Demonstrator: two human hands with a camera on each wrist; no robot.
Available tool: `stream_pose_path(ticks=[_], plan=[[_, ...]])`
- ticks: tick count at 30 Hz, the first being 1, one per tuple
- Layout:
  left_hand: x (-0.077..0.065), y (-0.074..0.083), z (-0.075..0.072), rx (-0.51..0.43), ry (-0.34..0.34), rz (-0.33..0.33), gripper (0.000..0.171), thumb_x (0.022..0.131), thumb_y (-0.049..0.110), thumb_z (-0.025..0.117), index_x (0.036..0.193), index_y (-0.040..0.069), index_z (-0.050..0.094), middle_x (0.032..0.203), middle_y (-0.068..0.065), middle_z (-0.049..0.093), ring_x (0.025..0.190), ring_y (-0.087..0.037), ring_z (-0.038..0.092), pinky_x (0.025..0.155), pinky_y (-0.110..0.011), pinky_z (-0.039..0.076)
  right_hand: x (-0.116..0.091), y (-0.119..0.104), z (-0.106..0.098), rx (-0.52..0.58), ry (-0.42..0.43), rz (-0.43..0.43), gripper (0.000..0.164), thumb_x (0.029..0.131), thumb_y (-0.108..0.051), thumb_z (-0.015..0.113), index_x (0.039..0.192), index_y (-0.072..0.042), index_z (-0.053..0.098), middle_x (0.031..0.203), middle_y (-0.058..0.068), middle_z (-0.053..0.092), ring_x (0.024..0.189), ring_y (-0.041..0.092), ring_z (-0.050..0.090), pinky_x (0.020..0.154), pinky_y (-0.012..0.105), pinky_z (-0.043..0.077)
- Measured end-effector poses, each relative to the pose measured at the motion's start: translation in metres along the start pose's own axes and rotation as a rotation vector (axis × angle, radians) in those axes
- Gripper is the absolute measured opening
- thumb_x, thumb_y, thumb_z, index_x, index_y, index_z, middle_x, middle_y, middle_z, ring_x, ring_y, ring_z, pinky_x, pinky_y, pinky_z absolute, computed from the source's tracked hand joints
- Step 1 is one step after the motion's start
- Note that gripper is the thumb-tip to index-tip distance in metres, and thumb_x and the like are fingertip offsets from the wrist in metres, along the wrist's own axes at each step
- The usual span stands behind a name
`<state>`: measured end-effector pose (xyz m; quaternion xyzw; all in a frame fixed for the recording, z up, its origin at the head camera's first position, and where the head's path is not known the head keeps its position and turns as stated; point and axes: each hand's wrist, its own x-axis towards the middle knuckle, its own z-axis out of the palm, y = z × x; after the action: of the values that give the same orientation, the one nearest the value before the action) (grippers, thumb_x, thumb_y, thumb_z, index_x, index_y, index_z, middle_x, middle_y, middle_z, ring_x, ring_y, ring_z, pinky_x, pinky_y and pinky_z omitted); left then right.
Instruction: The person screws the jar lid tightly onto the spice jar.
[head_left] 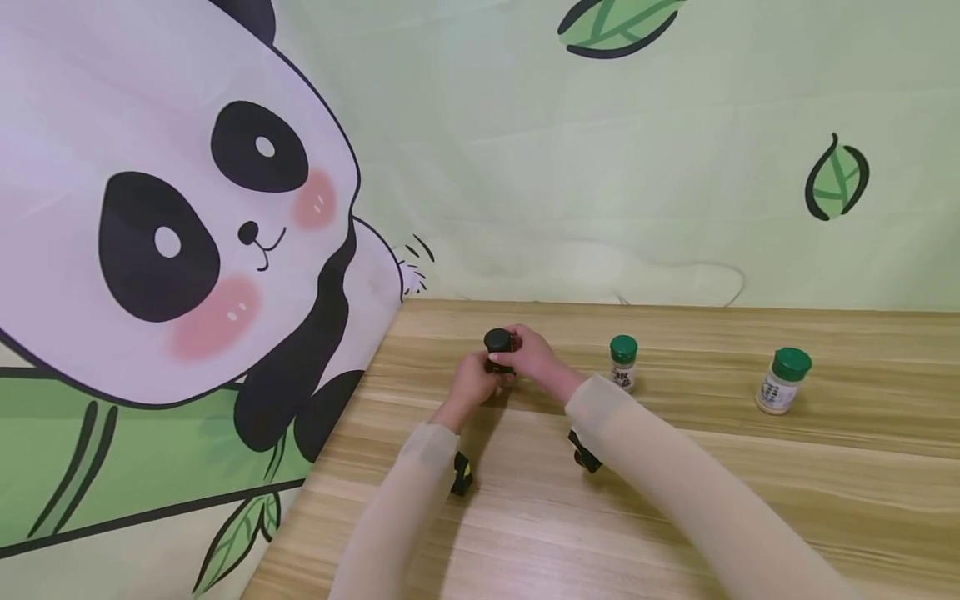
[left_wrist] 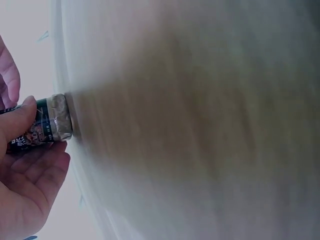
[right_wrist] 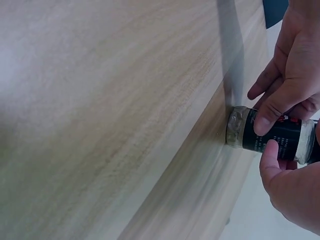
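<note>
A small glass spice jar (head_left: 498, 342) with a black cap and dark label stands upright between both hands, its base right at the tabletop. My left hand (head_left: 472, 382) grips the lower part; in the left wrist view its thumb (left_wrist: 22, 120) lies across the label. From the other side my right hand (head_left: 536, 354) holds the jar higher up, near the cap. The right wrist view shows the clear bottom of the jar (right_wrist: 237, 127) and small print on its label, with fingers of both hands around it.
Two spice jars with green caps stand to the right on the wooden table (head_left: 525, 517): a nearer one (head_left: 622, 362) by the right forearm and another (head_left: 783, 382) farther right. Behind the table hangs a panda-print cloth (head_left: 525, 167). Black devices show beside both sleeves.
</note>
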<state>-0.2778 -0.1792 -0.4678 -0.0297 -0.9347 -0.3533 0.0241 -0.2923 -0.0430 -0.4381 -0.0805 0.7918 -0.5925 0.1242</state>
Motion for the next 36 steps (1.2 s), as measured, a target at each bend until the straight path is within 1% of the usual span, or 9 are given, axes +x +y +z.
stream_pose_path(ticks=[5, 9, 13, 17, 21, 24, 27, 31, 36], plan=[[0.0, -0.004, 0.002, -0.019, -0.003, -0.018, 0.023, 0.085, 0.008, 0.081, 0.101, -0.007, 0.072, 0.098, -0.023, 0.077, 0.077, -0.019, 0.06, 0.068, -0.024, 0.048, -0.002, 0.001, 0.001, 0.037, -0.022, 0.005, 0.06, 0.096, -0.007, 0.07, 0.149, 0.004, 0.043, 0.142, 0.03, 0.056, 0.135, 0.041, 0.053, 0.113, 0.048, 0.048], [0.001, -0.004, 0.0, -0.053, -0.028, -0.031, 0.026, 0.085, 0.008, 0.081, 0.104, -0.007, 0.071, 0.099, -0.024, 0.076, 0.078, -0.02, 0.063, 0.072, -0.027, 0.052, -0.004, -0.001, -0.003, 0.036, -0.047, 0.009, 0.065, 0.095, -0.008, 0.071, 0.152, 0.003, 0.041, 0.145, 0.03, 0.055, 0.137, 0.04, 0.052, 0.115, 0.048, 0.045], [0.001, 0.0, -0.003, -0.086, -0.053, -0.044, 0.031, 0.085, 0.009, 0.081, 0.109, -0.007, 0.07, 0.108, -0.025, 0.075, 0.09, -0.028, 0.069, 0.087, -0.039, 0.057, -0.006, -0.003, -0.013, 0.036, -0.114, 0.03, 0.071, 0.096, -0.011, 0.071, 0.157, -0.001, 0.036, 0.158, 0.026, 0.043, 0.15, 0.038, 0.04, 0.122, 0.049, 0.038], [0.002, 0.003, -0.003, -0.09, -0.074, -0.056, 0.035, 0.085, 0.01, 0.082, 0.113, -0.007, 0.069, 0.115, -0.026, 0.074, 0.103, -0.036, 0.07, 0.097, -0.047, 0.056, -0.017, 0.003, -0.031, -0.014, -0.141, 0.033, 0.069, 0.098, -0.015, 0.068, 0.157, -0.003, 0.036, 0.162, 0.026, 0.037, 0.152, 0.04, 0.036, 0.123, 0.051, 0.037], [0.004, 0.005, 0.001, -0.126, -0.079, -0.072, 0.041, 0.083, 0.007, 0.081, 0.117, -0.01, 0.065, 0.119, -0.029, 0.072, 0.11, -0.041, 0.069, 0.1, -0.049, 0.055, -0.044, 0.016, -0.057, -0.081, -0.203, -0.007, 0.06, 0.1, -0.016, 0.063, 0.153, 0.002, 0.041, 0.155, 0.028, 0.045, 0.143, 0.043, 0.045, 0.117, 0.051, 0.043], [0.006, 0.006, 0.003, -0.144, -0.075, -0.085, 0.044, 0.082, 0.005, 0.081, 0.119, -0.01, 0.063, 0.122, -0.03, 0.07, 0.115, -0.042, 0.067, 0.103, -0.05, 0.053, -0.073, 0.025, -0.079, -0.112, -0.275, -0.044, 0.052, 0.102, -0.016, 0.06, 0.148, 0.005, 0.046, 0.148, 0.029, 0.052, 0.136, 0.041, 0.052, 0.112, 0.049, 0.048], [0.008, 0.006, 0.004, -0.135, -0.082, -0.084, 0.047, 0.082, 0.005, 0.081, 0.123, -0.009, 0.062, 0.125, -0.029, 0.069, 0.118, -0.043, 0.066, 0.104, -0.051, 0.053, -0.104, 0.03, -0.1, -0.133, -0.311, -0.067, 0.047, 0.102, -0.017, 0.061, 0.142, 0.008, 0.052, 0.14, 0.029, 0.058, 0.129, 0.038, 0.058, 0.107, 0.047, 0.052], [0.012, 0.006, 0.003, -0.147, -0.081, -0.074, 0.053, 0.083, 0.006, 0.08, 0.129, -0.007, 0.058, 0.129, -0.029, 0.067, 0.121, -0.044, 0.064, 0.106, -0.052, 0.052, -0.14, 0.035, -0.123, -0.183, -0.306, -0.081, 0.045, 0.1, -0.017, 0.066, 0.135, 0.009, 0.057, 0.133, 0.027, 0.064, 0.122, 0.034, 0.063, 0.1, 0.039, 0.055], [0.013, 0.003, 0.001, -0.202, -0.065, -0.063, 0.051, 0.083, 0.001, 0.078, 0.129, -0.007, 0.057, 0.129, -0.029, 0.066, 0.121, -0.044, 0.064, 0.105, -0.052, 0.052, -0.173, 0.048, -0.149, -0.261, -0.259, -0.074, 0.041, 0.1, -0.017, 0.066, 0.132, 0.006, 0.061, 0.131, 0.024, 0.066, 0.12, 0.033, 0.064, 0.096, 0.034, 0.054]])
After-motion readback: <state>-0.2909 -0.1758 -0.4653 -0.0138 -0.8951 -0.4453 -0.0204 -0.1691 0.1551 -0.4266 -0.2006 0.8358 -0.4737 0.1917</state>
